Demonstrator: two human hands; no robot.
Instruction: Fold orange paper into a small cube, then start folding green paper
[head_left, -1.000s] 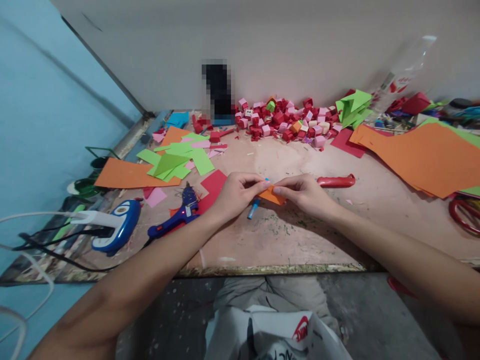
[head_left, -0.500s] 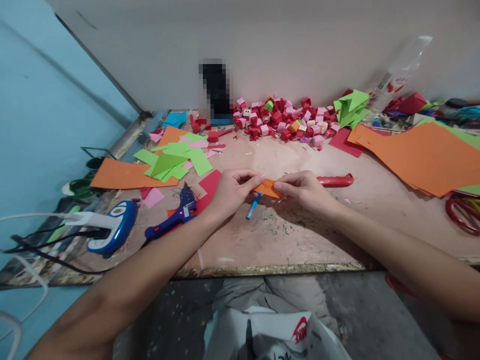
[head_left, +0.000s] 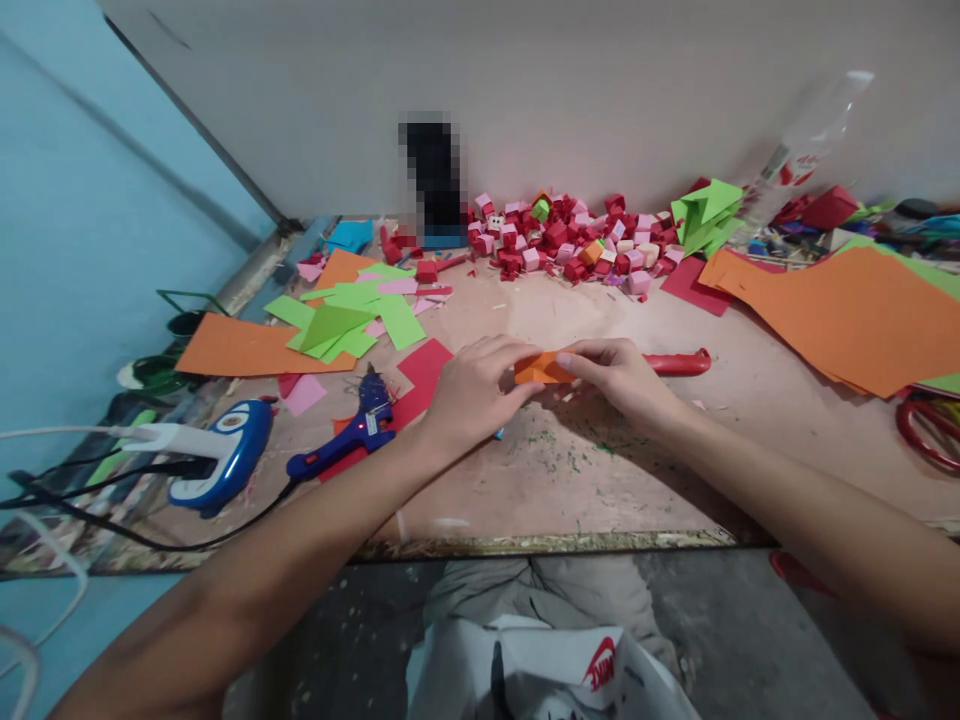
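Observation:
A small piece of orange paper (head_left: 541,369), with a crease or fold showing, is held between my two hands over the middle of the table. My left hand (head_left: 480,390) pinches its left end, thumb below and fingers above. The right end is gripped by my right hand (head_left: 611,372), its thumb lying on the paper. Under my left hand only a bit of a blue stick-like thing (head_left: 499,433) shows; the rest is covered. Just past my right hand lies a red handle (head_left: 679,363), its other end hidden.
Small red and pink paper cubes (head_left: 555,240) are heaped along the back wall. Green paper strips (head_left: 337,320) and a blue glue gun (head_left: 345,430) lie left, near a blue-and-white power strip (head_left: 225,460). Orange sheets (head_left: 840,310), scissors (head_left: 930,430) and a plastic bottle (head_left: 810,150) are right.
My left hand has turned and shifted over the blue stick, covering most of it. The orange paper now shows a fold and lies more level, slightly further right.

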